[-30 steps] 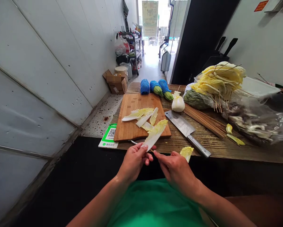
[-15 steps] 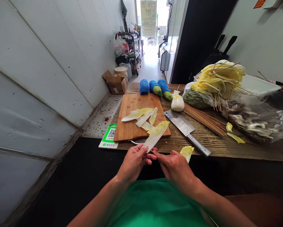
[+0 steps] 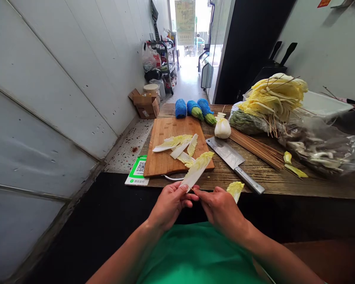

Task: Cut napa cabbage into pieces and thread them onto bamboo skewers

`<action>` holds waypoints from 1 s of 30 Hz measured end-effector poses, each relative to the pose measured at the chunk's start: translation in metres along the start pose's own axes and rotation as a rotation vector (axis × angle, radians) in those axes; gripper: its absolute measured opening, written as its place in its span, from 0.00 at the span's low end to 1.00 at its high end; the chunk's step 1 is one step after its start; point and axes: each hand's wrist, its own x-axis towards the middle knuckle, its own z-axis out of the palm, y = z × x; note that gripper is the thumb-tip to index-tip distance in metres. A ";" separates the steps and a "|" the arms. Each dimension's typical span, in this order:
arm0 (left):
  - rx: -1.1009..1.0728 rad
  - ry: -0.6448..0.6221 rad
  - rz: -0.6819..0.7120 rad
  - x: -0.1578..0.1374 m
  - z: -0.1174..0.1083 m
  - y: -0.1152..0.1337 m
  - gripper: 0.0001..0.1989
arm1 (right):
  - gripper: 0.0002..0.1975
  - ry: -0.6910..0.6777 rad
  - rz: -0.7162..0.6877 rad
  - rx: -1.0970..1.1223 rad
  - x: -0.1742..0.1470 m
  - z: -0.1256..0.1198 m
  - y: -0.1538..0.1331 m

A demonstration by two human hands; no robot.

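Note:
My left hand pinches the white stem end of a napa cabbage leaf piece, whose frilly yellow tip points up and away over the chopping board's near edge. My right hand is closed, its fingertips meeting the left hand's at the stem. A thin bit of bamboo skewer shows between the fingers; the rest is hidden in the right hand. Just beyond the right knuckles is another yellow leaf piece, its lower part hidden. More cut cabbage leaves lie on the wooden chopping board.
A cleaver lies right of the board, beside a cabbage heart and a bundle of skewers. Skewered cabbage leaves are piled at the right, near bagged mushrooms. Netted green vegetables sit behind the board.
Both hands keep nearly the same place and grip. The leaf piece has shifted very slightly to the right with the left hand.

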 end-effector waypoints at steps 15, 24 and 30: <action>-0.040 0.028 -0.030 -0.003 0.004 0.005 0.10 | 0.10 0.208 -0.011 0.002 0.001 0.007 -0.003; 0.090 0.188 0.192 -0.005 0.009 -0.007 0.13 | 0.11 0.242 -0.023 0.095 0.004 0.004 -0.008; 0.082 0.199 0.196 -0.006 0.013 -0.004 0.15 | 0.11 0.327 -0.072 0.120 0.005 0.003 -0.011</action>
